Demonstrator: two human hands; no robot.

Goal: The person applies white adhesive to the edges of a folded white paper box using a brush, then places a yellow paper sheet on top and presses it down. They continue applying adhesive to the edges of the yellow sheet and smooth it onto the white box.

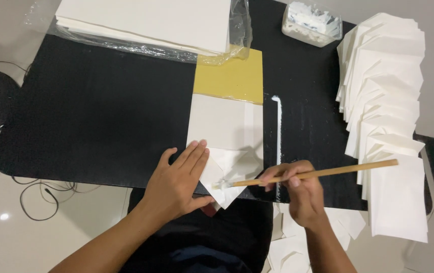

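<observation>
Two hands share the work at the near edge of the black table (100, 111): the left hand (179, 184) lies flat, fingers spread, pinning the folded white paper (224, 129), while the right hand (298, 189) pinches a wooden-handled glue brush (308, 175) whose tip touches the paper's pointed flap (225, 194). Doing this well likely means keeping the left palm firm, fingers off the wet edge. Strokes should be thin and stay along the flap's border.

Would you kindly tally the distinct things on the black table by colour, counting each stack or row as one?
White: 4 - paper stack, envelope row, folded sheet under left hand, glue tub
Yellow: 1 - board
Wooden: 1 - brush in right hand
Total: 6
</observation>
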